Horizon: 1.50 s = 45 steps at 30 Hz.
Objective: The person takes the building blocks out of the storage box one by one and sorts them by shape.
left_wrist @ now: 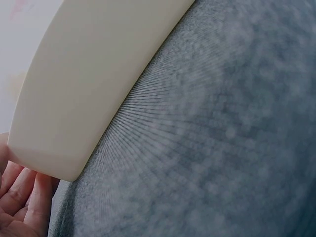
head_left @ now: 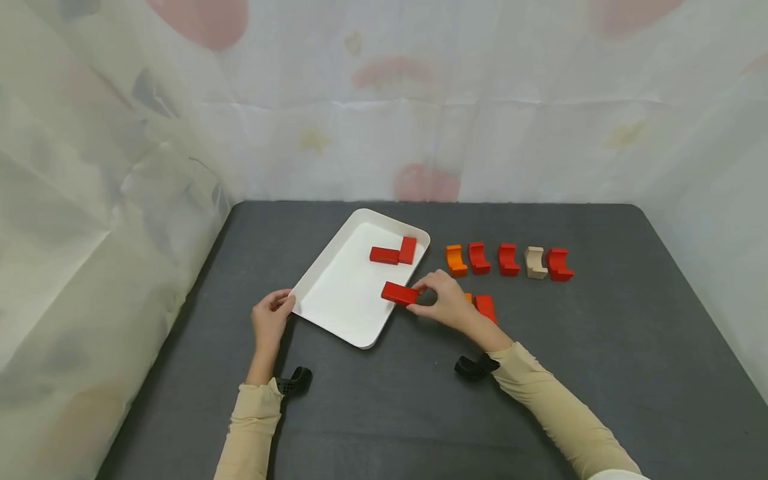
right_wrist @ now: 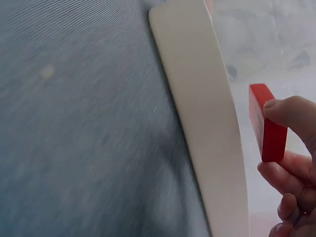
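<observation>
A white tray (head_left: 336,287) lies slantwise on the dark table. The left hand (head_left: 271,319) grips its near left corner between thumb and fingers; in the left wrist view that hand (left_wrist: 24,197) shows at the corner of the tray wall (left_wrist: 94,89). Over the right rim, the right hand (head_left: 445,301) pinches a red rectangular block (head_left: 399,293) by its end. The right wrist view has the block (right_wrist: 266,123) between thumb and fingers, above the tray wall (right_wrist: 202,108). Inside the tray, a red block (head_left: 384,255) touches another red block (head_left: 408,250) at an angle.
Right of the tray stands a row of notched blocks: orange (head_left: 456,261), several red (head_left: 508,259) and one beige (head_left: 535,263). Nearer, a red block (head_left: 485,307) and an orange piece (head_left: 469,297) are partly hidden by the right hand. A printed curtain (head_left: 384,133) hangs behind the table.
</observation>
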Each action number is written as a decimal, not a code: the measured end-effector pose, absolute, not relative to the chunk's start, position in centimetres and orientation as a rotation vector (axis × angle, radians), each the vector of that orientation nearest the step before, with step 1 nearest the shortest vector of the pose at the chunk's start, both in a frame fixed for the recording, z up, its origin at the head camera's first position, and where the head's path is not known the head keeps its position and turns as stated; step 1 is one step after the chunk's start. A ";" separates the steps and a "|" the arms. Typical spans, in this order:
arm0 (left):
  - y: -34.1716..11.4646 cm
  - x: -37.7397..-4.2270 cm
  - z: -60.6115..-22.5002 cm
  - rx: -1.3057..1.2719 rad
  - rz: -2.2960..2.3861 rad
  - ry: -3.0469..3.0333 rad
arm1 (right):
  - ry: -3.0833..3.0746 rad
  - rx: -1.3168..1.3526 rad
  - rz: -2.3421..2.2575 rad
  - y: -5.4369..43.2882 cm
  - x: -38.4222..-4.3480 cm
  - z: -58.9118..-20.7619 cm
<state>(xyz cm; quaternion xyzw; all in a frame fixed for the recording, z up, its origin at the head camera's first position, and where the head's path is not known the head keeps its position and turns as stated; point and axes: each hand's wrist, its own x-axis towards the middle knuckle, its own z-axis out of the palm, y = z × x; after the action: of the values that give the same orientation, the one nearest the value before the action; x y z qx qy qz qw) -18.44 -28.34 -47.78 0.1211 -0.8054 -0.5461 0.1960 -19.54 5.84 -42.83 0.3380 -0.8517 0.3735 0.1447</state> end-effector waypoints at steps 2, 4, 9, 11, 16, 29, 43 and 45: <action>-28.4 -18.5 -47.8 0.339 -1.535 -2.254 | -2.447 0.926 1.075 6.7 -19.2 -43.0; -28.4 -18.6 -47.8 0.344 -1.542 -2.252 | -2.455 0.873 1.077 7.5 -18.9 -43.3; -28.4 -18.7 -48.0 0.345 -1.539 -2.249 | -2.470 0.701 1.095 9.5 -17.9 -44.1; -28.5 -18.7 -48.1 0.325 -1.538 -2.243 | -2.459 0.624 1.099 10.4 -17.4 -44.3; -28.6 -18.6 -47.9 0.279 -1.580 -2.183 | -2.454 0.397 1.075 12.6 -16.0 -44.7; -28.9 -18.9 -48.1 0.343 -1.561 -2.234 | -2.403 -0.051 1.001 16.9 -13.2 -46.2; -28.9 -19.2 -48.4 0.343 -1.527 -2.232 | -2.474 -0.203 0.934 17.1 -12.0 -46.6; -28.8 -19.2 -48.4 0.342 -1.520 -2.243 | -2.493 -0.223 0.911 17.0 -12.0 -46.5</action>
<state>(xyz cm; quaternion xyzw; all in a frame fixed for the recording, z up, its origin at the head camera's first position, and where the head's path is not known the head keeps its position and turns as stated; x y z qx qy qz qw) -19.18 -28.84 -48.42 0.1227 -0.8041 -0.5448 0.2038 -11.99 16.99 -46.52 -0.0815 -0.9093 0.3323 0.2369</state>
